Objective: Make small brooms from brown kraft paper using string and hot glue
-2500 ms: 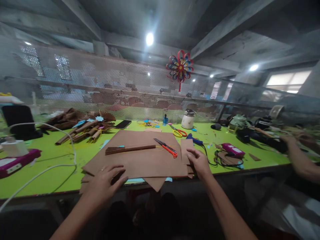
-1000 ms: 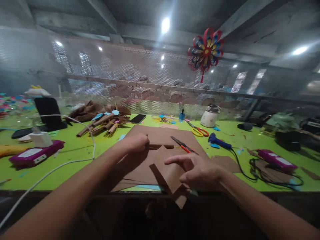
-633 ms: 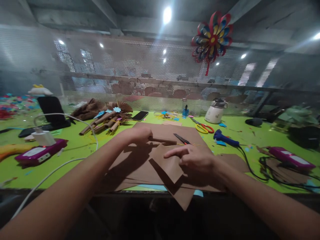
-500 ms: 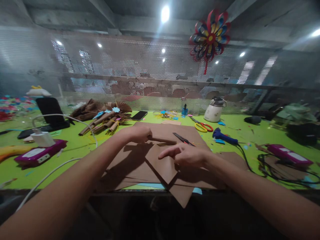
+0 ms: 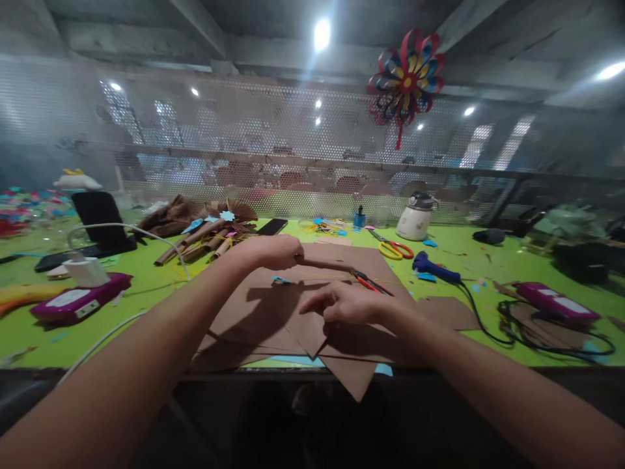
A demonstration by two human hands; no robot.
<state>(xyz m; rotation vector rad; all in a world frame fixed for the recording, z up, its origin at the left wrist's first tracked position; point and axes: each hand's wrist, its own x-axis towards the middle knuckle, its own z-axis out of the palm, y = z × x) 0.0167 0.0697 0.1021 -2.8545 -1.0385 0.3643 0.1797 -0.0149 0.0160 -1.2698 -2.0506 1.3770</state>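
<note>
My left hand [image 5: 279, 251] is closed round one end of a thin rolled brown paper tube [image 5: 325, 262], held low over large brown paper sheets [image 5: 254, 293]. The tube's far end reaches a slim hand tool [image 5: 371, 283] with a dark tip and red handles. Nearer me, my right hand [image 5: 349, 303] is over a smaller brown paper piece [image 5: 310, 333], with the index finger stretched out to the left and the other fingers partly curled. I see nothing gripped in it. A small blue scrap [image 5: 280, 280] lies between the hands.
Yellow-and-red scissors [image 5: 394, 249], a blue glue gun [image 5: 435, 268] with its cable and a white kettle [image 5: 414, 218] stand to the right. Left are paper rolls [image 5: 205, 238], a white cable and a purple power strip [image 5: 83, 298]. A black phone [image 5: 272, 227] lies behind.
The smaller brown piece has slid down and lies lower under my right hand. My left hand and the tube have risen slightly. The blue scrap now shows on the sheet.
</note>
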